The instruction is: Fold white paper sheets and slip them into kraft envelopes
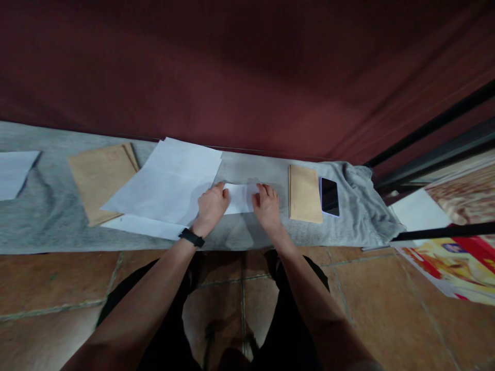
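Observation:
A small folded white paper (241, 199) lies on the grey cloth in front of me. My left hand (213, 204), with a black band on its wrist, is closed on the paper's left end. At the right end my right hand (266, 204) has its fingers bent and pressed together on the paper. Large white sheets (166, 180) lie fanned just left of my left hand, partly over brown envelopes (101, 180). To the right of my right hand is a small stack of brown envelopes (305, 195), with a dark-screened phone (330, 197) beside it.
The grey cloth (255, 237) covers a long narrow surface against a dark red curtain (216, 93). More white paper (16, 172) lies at the far left. Black bars and a colourful printed box (456, 265) stand at the right, above the tiled floor.

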A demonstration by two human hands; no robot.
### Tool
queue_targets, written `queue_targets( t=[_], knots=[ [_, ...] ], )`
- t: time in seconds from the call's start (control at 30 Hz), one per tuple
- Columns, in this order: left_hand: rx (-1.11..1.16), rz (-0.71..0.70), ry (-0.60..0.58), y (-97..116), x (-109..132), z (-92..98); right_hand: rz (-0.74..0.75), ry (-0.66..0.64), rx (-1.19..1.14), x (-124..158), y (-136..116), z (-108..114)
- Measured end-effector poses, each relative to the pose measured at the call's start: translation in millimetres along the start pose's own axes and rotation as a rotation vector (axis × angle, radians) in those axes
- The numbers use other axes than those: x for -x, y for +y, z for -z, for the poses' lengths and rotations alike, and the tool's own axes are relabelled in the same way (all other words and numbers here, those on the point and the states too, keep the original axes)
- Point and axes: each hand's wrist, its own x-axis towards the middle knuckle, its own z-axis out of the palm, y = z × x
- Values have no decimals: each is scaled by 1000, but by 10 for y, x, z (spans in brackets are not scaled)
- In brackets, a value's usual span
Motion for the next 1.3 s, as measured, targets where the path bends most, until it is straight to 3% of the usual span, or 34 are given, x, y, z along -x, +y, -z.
queue_targets(
  t=[0.13, 0.27, 0.53, 0.97, 1.13, 1.3],
  knots=[
    [-2, 9, 19, 0, -7, -32, 103, 0, -99, 83, -50, -69],
    [11, 9, 21, -4, -34, -68, -4, 16, -73, 76, -19, -61],
    [18, 13, -19, 5, -36, -30, -236, -89, -175, -13, 138, 76],
    [-8, -24, 37, 18, 1, -86, -234, -184, -199, 46, 260, 145],
    [-11, -45, 58, 17, 18, -109, -73, -89, -112, 129, 91, 141],
    [-22, -49, 43, 26, 41, -92, 180, -148, -213, 316, -146, 21]
  ],
)
